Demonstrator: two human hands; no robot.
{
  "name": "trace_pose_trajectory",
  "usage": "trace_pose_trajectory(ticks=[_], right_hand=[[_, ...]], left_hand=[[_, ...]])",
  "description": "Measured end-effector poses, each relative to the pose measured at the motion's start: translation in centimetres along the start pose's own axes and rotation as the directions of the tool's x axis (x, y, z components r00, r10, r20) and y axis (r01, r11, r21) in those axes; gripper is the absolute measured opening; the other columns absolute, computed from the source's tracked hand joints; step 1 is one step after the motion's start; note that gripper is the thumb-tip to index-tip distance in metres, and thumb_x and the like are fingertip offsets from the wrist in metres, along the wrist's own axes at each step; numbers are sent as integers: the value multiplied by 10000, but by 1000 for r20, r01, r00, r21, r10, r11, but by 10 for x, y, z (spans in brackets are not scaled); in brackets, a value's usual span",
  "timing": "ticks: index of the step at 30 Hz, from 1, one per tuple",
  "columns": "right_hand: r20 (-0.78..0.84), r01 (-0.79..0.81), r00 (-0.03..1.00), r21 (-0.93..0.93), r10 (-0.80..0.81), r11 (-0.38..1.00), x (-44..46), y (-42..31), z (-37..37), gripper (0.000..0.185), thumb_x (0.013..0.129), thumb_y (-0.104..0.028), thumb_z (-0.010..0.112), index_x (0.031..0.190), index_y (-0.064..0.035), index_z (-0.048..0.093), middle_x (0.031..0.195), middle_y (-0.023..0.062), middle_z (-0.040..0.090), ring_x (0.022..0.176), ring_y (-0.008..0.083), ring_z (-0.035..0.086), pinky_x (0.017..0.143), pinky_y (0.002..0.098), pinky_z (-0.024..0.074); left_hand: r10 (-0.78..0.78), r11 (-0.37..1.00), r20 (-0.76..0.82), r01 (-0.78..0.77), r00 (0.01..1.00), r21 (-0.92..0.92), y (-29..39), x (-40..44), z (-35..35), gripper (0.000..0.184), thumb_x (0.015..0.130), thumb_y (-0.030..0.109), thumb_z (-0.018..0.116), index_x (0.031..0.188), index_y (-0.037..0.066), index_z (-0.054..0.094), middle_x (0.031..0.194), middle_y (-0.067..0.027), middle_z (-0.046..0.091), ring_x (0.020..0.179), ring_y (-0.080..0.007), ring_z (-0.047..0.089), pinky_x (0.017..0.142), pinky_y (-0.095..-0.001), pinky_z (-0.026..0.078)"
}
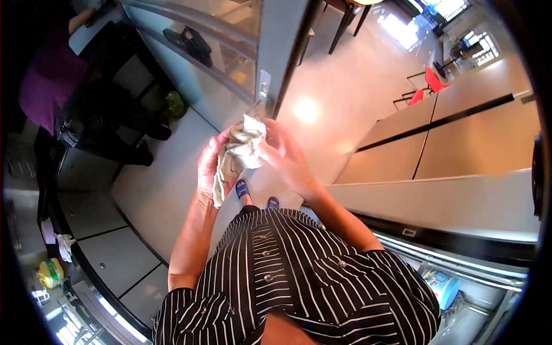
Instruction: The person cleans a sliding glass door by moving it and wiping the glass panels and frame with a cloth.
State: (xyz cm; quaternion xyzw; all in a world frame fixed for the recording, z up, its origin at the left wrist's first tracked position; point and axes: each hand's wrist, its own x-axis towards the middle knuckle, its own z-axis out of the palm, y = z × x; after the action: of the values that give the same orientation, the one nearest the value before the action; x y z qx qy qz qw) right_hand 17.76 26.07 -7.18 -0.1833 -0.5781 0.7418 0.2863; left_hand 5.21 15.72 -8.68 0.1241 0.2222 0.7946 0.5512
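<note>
A crumpled whitish cloth (244, 146) is bunched between my two hands, in front of my striped shirt. My left hand (210, 164) grips it from the left side, and a loose end hangs down over the palm. On the other side, my right hand (286, 155) has its fingers closed on the cloth's right edge. Parts of the fingers on both hands are hidden behind the folds. Past the cloth stands a door with glass panels (224, 69).
Another person in a purple top (54, 86) stands at the counter on the left. A green bag (175, 106) lies on the floor near them. Wooden-fronted cabinets (471, 138) are on the right. Red chairs (434, 80) and a table stand farther off. A yellow package (50, 272) sits lower left.
</note>
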Motion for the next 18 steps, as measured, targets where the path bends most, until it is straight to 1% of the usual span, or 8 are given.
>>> trace_pose_trajectory(ticks=[3,5,8,11,13,15,16,18], right_hand=[[98,68,994,-192,-50,979,8,11,-20,379,875,-78,618,1220,3,482,1008,61,538,854,120,569,730,256,489],[154,153,983,-414,-96,897,18,29,-24,396,868,-90,633,1221,1,477,985,65,529,837,121,569,732,247,486],[151,280,959,-385,-240,879,12,21,-6,377,835,-47,650,1182,8,512,1004,91,515,841,164,574,750,246,486],[93,336,940,-391,-327,856,5,29,-6,441,804,59,599,1228,14,485,1114,136,509,965,200,581,822,267,494],[44,345,934,-372,-354,862,9,20,-18,470,801,102,547,1255,21,458,1153,136,509,1024,199,574,864,274,488],[-191,437,848,-275,-494,856,32,-23,-27,449,783,163,363,1205,56,471,1134,86,529,1046,178,566,885,281,489],[-212,568,780,-158,-589,808,47,-54,-25,420,796,160,408,1197,56,471,1117,97,508,1031,183,562,861,271,494],[-248,668,650,-264,-719,695,80,-102,-10,420,814,49,616,1208,41,469,1092,116,489,1002,174,559,810,285,505]], left_hand=[[46,940,-106,-7,993,342,-10,1,-5,520,816,171,643,1280,-1,481,1180,-112,583,1063,-220,562,941,-352,449],[-1,969,-143,37,990,245,-8,9,-23,518,772,14,576,1282,14,487,1135,-109,605,1001,-202,592,909,-331,472],[-19,959,-201,74,979,272,-3,7,-9,558,752,-39,505,1306,14,465,1147,-118,594,1005,-204,593,882,-315,483],[-66,941,-84,90,994,325,0,12,17,586,842,68,563,1387,32,349,1227,-118,532,1130,-205,522,932,-321,445],[156,759,73,-167,985,629,8,23,7,560,892,162,577,1384,36,341,1322,-128,444,1257,-221,391,1032,-359,340],[438,294,241,-391,866,872,27,29,23,528,907,180,569,1369,32,359,1356,-127,408,1286,-226,344,1060,-373,293],[466,271,233,-389,853,881,39,37,30,526,909,190,569,1367,21,373,1355,-124,425,1268,-227,374,1052,-369,313],[483,287,213,-383,849,878,58,65,33,409,952,149,506,1323,-9,437,1330,-121,466,1228,-211,420,1035,-363,347]])
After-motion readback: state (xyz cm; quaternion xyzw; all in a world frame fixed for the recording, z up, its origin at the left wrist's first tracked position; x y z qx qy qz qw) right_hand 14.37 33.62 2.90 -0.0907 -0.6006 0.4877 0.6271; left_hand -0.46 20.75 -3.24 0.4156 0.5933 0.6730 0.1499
